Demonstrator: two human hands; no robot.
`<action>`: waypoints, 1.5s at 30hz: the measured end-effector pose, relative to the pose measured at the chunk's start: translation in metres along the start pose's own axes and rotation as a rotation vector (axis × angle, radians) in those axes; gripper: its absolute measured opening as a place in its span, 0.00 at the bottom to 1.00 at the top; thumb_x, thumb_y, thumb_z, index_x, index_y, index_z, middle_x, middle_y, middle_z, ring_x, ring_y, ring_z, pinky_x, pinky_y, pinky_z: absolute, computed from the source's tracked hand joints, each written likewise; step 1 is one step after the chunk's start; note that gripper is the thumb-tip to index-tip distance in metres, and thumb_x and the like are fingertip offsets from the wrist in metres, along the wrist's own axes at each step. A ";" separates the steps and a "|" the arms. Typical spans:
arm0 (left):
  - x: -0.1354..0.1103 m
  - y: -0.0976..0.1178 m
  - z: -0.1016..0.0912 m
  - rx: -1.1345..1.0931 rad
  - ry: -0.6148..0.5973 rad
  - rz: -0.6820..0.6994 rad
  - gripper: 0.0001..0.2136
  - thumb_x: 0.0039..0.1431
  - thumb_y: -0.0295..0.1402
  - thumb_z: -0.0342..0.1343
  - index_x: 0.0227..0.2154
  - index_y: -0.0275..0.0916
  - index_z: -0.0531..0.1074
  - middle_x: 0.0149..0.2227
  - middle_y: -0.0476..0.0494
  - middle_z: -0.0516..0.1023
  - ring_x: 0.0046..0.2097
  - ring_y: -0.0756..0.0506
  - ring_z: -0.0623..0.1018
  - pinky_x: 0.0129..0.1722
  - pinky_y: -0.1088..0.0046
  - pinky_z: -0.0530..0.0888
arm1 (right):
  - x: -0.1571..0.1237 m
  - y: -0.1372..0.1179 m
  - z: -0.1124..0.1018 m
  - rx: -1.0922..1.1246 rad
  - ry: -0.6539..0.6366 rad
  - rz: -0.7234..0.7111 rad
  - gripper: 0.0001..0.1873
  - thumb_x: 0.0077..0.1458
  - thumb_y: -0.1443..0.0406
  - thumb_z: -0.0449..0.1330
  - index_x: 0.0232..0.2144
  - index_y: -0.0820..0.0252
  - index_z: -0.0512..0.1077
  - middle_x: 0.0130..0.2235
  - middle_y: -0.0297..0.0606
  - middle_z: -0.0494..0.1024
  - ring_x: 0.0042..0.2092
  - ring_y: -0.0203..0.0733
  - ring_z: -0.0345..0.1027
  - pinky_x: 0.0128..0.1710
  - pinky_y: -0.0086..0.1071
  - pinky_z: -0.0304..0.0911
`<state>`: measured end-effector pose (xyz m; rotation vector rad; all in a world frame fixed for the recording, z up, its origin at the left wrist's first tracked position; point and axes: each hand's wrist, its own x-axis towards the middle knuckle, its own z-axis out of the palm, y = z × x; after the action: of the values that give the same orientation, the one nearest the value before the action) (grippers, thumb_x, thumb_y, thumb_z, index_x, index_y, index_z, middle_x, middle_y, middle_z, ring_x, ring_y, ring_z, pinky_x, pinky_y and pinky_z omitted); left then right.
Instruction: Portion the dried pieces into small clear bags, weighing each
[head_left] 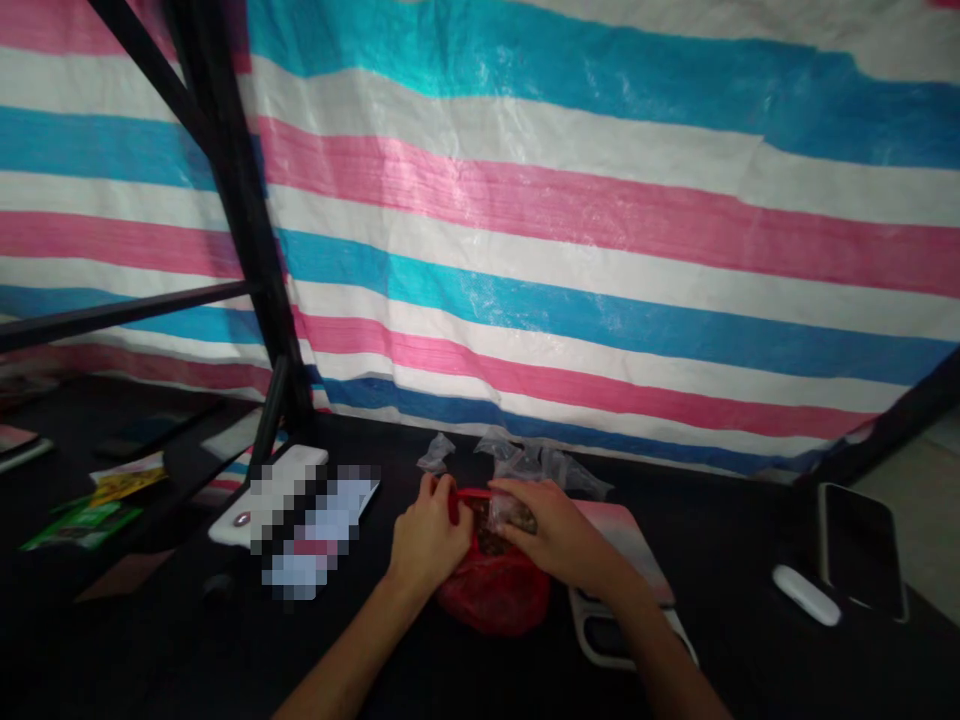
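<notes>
A red plastic bag [495,595] holding dark brownish contents lies on the black table near the front. My left hand [427,540] pinches the bag's red rim on its left side, fingers closed. My right hand [551,535] reaches over the bag's mouth and grips a small clear plastic pouch [510,512] with dark bits in it. Several empty clear pouches [525,460] lie just behind the bag, toward the striped sheet.
A small white scale with a pink top [637,560] sits right of the bag under my right forearm. A dark phone [862,550] and a white case [806,595] lie at the right. A white device [247,515], blurred papers and green and yellow packets [90,520] lie left. A black metal frame [240,220] stands in front of the striped tarpaulin.
</notes>
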<state>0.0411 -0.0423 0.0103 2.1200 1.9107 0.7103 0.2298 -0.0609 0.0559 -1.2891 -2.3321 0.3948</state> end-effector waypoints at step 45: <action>0.029 -0.034 0.026 -0.784 0.118 0.315 0.12 0.68 0.29 0.39 0.32 0.41 0.65 0.30 0.47 0.71 0.33 0.47 0.72 0.36 0.70 0.70 | -0.012 0.024 0.027 -0.526 0.147 -0.182 0.12 0.61 0.69 0.59 0.44 0.49 0.76 0.37 0.36 0.80 0.40 0.46 0.71 0.44 0.41 0.54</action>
<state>0.0247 -0.0048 -0.0212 1.8672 1.0485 1.3893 0.2393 -0.0590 0.0193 -1.2522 -2.4841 -0.3868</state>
